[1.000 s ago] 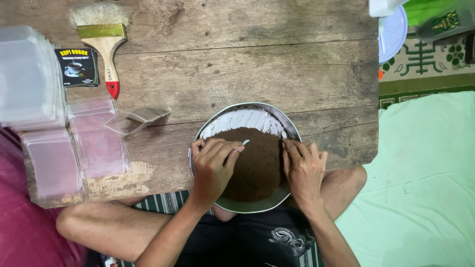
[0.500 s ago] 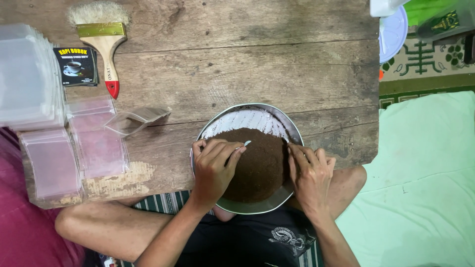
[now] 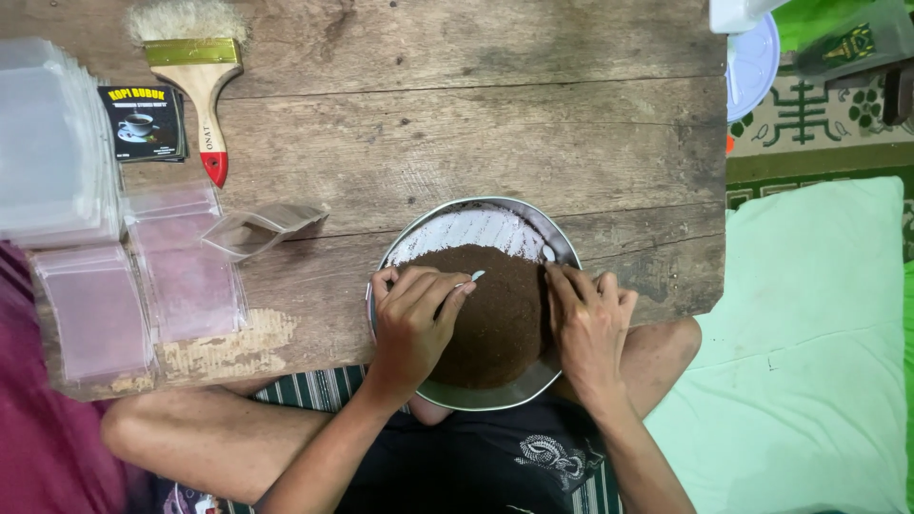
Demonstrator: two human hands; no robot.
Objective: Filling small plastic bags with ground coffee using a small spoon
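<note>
Round metal bowl (image 3: pixel 473 221) sits at the near edge of the wooden table (image 3: pixel 476 105), partly overhanging the person's lap, and holds a heap of brown powder (image 3: pixel 500 309) piled toward its near side; the far part of the bowl floor shows bare ribbed metal. Left hand (image 3: pixel 414 322) rests on the bowl's left rim over the powder, fingers curled and pinching a small white spoon (image 3: pixel 473 278), whose tip pokes out past the fingertips onto the powder. Right hand (image 3: pixel 588 319) lies on the bowl's right rim, fingers loosely bent and flat against rim and powder edge, grasping nothing that I can tell. Left of the bowl, near it, lies an open clear pouch (image 3: pixel 262 228) on its side. Further left of the bowl are flat clear bags (image 3: pixel 186 271) and, beyond them, a taller stack of bags (image 3: pixel 48 143) at the table's left edge. Far-left of the bowl lies a brush (image 3: pixel 195 81) with wooden handle and red tip, with a small dark packet (image 3: pixel 143 122) just beside it. Right of the bowl, off the table, is a pale green cloth (image 3: pixel 809 333); far-right of the bowl is a white lid (image 3: pixel 752 62).
</note>
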